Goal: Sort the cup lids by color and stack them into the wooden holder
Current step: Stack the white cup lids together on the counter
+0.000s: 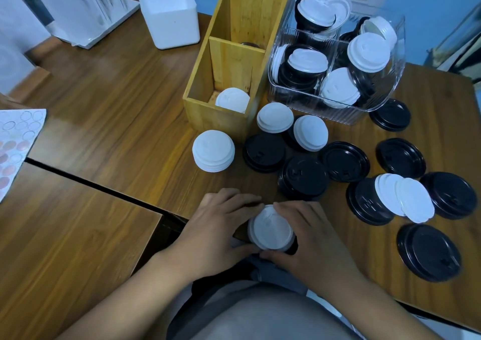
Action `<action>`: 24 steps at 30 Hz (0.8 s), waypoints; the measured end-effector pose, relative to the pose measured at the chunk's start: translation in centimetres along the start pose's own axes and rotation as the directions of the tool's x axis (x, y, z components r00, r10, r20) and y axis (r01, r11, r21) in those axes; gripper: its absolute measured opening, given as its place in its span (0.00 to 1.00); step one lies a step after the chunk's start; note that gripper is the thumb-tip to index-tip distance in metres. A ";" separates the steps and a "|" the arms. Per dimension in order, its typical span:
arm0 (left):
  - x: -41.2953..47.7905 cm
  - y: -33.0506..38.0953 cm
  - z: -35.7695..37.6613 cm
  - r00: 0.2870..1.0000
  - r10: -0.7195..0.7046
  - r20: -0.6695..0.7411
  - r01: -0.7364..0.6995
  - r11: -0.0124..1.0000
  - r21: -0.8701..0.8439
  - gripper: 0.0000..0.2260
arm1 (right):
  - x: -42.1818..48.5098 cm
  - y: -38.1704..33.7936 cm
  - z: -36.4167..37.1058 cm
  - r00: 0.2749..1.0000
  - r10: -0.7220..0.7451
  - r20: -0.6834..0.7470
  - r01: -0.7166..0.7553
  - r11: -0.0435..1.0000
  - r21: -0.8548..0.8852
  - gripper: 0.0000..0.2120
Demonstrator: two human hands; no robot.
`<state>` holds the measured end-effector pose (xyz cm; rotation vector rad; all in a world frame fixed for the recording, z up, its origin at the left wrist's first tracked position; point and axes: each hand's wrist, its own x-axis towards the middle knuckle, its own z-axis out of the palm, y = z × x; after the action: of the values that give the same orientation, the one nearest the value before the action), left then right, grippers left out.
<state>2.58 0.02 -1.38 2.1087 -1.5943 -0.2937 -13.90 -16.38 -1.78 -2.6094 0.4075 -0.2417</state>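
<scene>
At the table's near edge, my left hand (pixel 218 225) and my right hand (pixel 312 238) together grip a small stack with a white lid (pixel 270 227) on top and a dark lid edge under it. The wooden holder (pixel 221 79) stands behind, with white lids (pixel 232 99) in its nearest compartment and a dark lid barely visible in the middle one. A stack of white lids (pixel 213 150) sits in front of the holder. Black lids (pixel 303 177) and white lids (pixel 404 199) lie scattered to the right.
A clear plastic bin (pixel 335 110) of mixed black and white lids sits right of the holder. A white square container (pixel 169 14) stands at the back left, with a white rack beside it. A sticker sheet (pixel 15 142) lies at the left edge. A gap splits two tabletops.
</scene>
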 end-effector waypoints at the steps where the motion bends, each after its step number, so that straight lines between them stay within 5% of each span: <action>1: 0.2 0.0 -0.1 1.000 0.002 0.007 -0.002 1.000 0.022 0.32 | 0.0 -0.1 -0.1 1.000 -0.001 0.012 0.001 1.000 -0.021 0.39; 5: 0.3 -0.8 -1.4 0.999 0.046 0.015 -0.045 0.998 -0.045 0.33 | 0.1 -0.9 -0.3 1.000 -0.010 0.028 0.012 0.998 -0.060 0.39; 7: 0.3 -1.9 -2.7 0.988 -0.020 -0.156 -0.011 0.979 -0.202 0.28 | 0.2 -1.3 -0.3 0.999 -0.031 0.036 0.034 0.997 -0.064 0.37; 10: 1.0 -4.6 -4.6 0.879 -0.204 -0.431 0.159 0.977 -0.138 0.24 | 0.5 -1.7 -0.4 0.997 -0.051 0.051 0.053 0.997 -0.055 0.35; 13: 2.7 -7.5 -5.3 0.855 -0.401 -0.330 0.370 0.916 -0.155 0.41 | 1.2 -2.3 -0.8 0.996 -0.063 0.057 0.064 0.998 -0.026 0.34; 15: 3.6 -8.6 -5.1 0.877 -0.414 -0.243 0.378 0.908 -0.182 0.46 | 2.1 -2.8 -1.3 0.997 -0.074 0.037 0.075 0.997 -0.014 0.34; 24: 2.5 -7.3 -4.1 0.952 -0.248 -0.179 0.231 0.967 -0.110 0.40 | 10.2 -5.5 -2.7 0.995 -0.099 0.024 0.100 0.995 -0.031 0.35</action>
<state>11.32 0.21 -1.21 2.1905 -1.1961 -0.2281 -3.65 -16.31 4.18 -2.6650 0.2762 -0.2407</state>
